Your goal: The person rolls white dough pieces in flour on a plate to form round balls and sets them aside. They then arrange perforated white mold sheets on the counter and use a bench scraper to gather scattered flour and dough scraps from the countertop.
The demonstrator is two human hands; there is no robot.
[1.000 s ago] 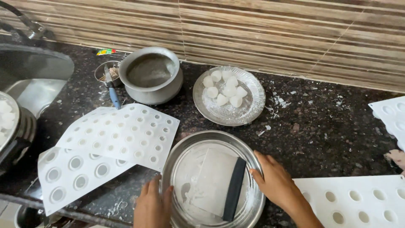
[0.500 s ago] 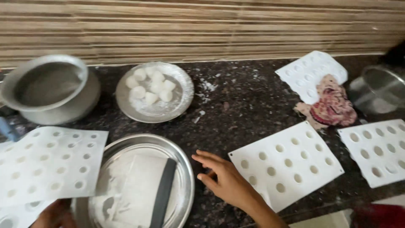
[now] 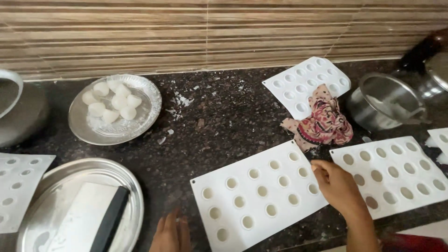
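Note:
My right hand (image 3: 338, 186) rests at the right edge of a white mould sheet (image 3: 256, 196) with round cups, its fingers curled on that edge. My left hand (image 3: 170, 232) lies low at the bottom of the view, fingers apart on the dark stone counter (image 3: 219, 121), just left of the same sheet and holding nothing. Left of it is a steel tray (image 3: 56, 182) with a white sheet of dough and a black-handled scraper (image 3: 109, 219) lying in it.
A steel plate (image 3: 144, 116) with several white dumplings sits at the back left, beside a grey pot (image 3: 18, 116). More white mould sheets lie far left (image 3: 16, 186), at the back (image 3: 303, 81) and at the right (image 3: 401, 172). Near the back sheet are a patterned cloth (image 3: 324, 122) and a steel bowl (image 3: 387, 100).
The view has swung right. My right hand has left the steel tray and moved right to the mould sheet's edge. My left hand has moved off the tray onto the counter.

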